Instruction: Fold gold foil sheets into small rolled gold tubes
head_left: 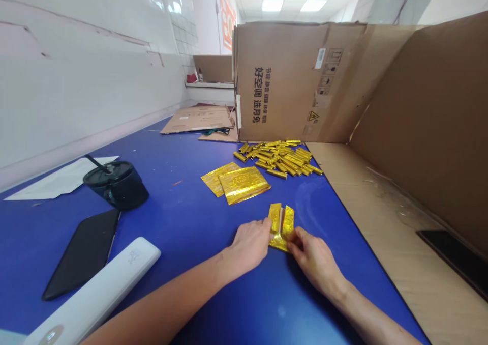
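Observation:
A sheet of gold foil paper [279, 240], partly folded with two flaps turned inward, lies on the blue table between my hands. My left hand [251, 240] presses on its left edge, the fingertips partly hidden behind the hand. With thumb and fingers closed, my right hand [310, 253] pinches the lower right corner. Just beyond lie flat gold foil sheets [246, 183], overlapping one another. Farther back is a heap of rolled gold foil tubes [284, 159].
On the left stand a dark mug [124, 184] with a stick in it, a black phone-like slab [84, 251] and a long white device [102, 289]. Large cardboard panels [290, 80] wall off the back and right. Flattened cardboard [198, 119] lies at the far left.

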Available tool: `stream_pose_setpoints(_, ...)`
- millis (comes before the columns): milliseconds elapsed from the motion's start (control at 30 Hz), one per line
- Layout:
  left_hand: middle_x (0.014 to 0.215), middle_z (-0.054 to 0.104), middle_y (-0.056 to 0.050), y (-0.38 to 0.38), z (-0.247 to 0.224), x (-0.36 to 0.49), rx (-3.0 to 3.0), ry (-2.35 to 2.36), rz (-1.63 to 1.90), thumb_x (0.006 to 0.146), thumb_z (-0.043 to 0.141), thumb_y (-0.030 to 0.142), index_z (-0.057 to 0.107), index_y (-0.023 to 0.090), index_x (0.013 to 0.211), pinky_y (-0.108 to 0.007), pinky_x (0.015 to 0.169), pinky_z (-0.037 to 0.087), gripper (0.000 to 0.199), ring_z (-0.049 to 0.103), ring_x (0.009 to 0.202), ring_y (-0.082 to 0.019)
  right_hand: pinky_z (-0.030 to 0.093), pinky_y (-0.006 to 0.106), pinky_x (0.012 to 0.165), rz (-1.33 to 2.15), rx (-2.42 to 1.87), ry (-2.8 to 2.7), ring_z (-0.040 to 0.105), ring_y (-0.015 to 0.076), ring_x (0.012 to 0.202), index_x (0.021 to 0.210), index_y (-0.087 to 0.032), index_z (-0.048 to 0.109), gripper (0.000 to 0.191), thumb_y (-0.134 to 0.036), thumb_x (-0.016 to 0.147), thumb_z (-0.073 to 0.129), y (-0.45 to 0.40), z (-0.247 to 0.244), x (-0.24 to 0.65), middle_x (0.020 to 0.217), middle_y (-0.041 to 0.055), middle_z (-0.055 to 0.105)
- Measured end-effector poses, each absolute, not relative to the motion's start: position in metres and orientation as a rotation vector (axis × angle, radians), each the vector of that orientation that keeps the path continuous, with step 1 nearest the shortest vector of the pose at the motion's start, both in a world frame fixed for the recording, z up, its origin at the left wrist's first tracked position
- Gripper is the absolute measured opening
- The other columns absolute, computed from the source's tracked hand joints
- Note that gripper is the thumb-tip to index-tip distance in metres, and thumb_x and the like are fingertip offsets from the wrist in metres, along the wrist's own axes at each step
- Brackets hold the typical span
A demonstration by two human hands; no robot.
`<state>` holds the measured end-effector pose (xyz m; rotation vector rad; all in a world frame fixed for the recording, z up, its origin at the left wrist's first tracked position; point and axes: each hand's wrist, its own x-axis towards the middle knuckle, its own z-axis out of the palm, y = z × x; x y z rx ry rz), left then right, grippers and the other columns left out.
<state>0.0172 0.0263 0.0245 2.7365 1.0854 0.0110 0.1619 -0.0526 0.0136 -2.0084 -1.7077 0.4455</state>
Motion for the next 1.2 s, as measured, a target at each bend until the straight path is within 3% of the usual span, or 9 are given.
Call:
stream_pose_setpoints(133,0.086,0.058,-0.007,0.023,0.023,0.02,2.775,1.121,0.022,0.084,0.036,0.022,0.043,0.016,0.093,-0.031,0.066,0.042,0.013,0.057,0.08,-0.022,0.036,0.021,0.054,0.42,-2.035,-1.721,0.057,0.0137,0.06,0.075,-0.021,0.047,0.008,-0.014,0.073,0.044,-0.052,0.013,0.161,0.067,-0.0006,0.061)
stream_pose_setpoints(367,0.084,0.058,-0.008,0.017,0.025,0.024,2.789,1.198,-0.018,0.083,0.035,0.016,0.041,0.015,0.095,-0.032,0.068,0.043,0.013,0.056,0.081,-0.021,0.035,0.022,0.054,0.366,-2.094,-1.743,0.058,0.0153,0.062,0.096,-0.019,0.043,0.022,-0.014,0.075,0.044,-0.053,0.013,0.159,0.069,0.0,0.062)
stream_pose_setpoints(600,0.083,0.057,-0.009,0.015,0.021,0.024,2.84,1.197,0.075,0.083,0.032,0.014,0.041,0.014,0.095,-0.032,0.067,0.043,0.015,0.056,0.08,-0.022,0.036,0.022,0.058,0.321,-2.127,-1.852,0.059,0.015,0.069,0.08,-0.02,0.054,0.016,-0.012,0.077,0.04,-0.054,0.021,0.154,0.077,0.0014,0.064)
stream_pose_setpoints(800,0.084,0.057,-0.009,0.016,0.019,0.026,2.822,1.207,0.067,0.083,0.032,0.013,0.043,0.014,0.095,-0.033,0.069,0.041,0.016,0.056,0.081,-0.022,0.038,0.021,0.065,0.235,-2.156,-1.94,0.059,0.015,0.076,0.083,-0.018,0.059,0.023,-0.011,0.08,0.037,-0.056,0.021,0.15,0.081,0.0047,0.063)
stream_pose_setpoints(1200,0.086,0.056,-0.008,0.014,0.018,0.027,2.832,1.261,0.075,0.081,0.03,0.008,0.044,0.015,0.095,-0.033,0.067,0.041,0.02,0.054,0.081,-0.022,0.033,0.022,0.048,-0.132,-2.223,-2.114,0.059,0.0147,0.063,0.082,-0.019,0.054,0.018,-0.015,0.082,0.037,-0.06,0.013,0.146,0.078,0.0037,0.061)
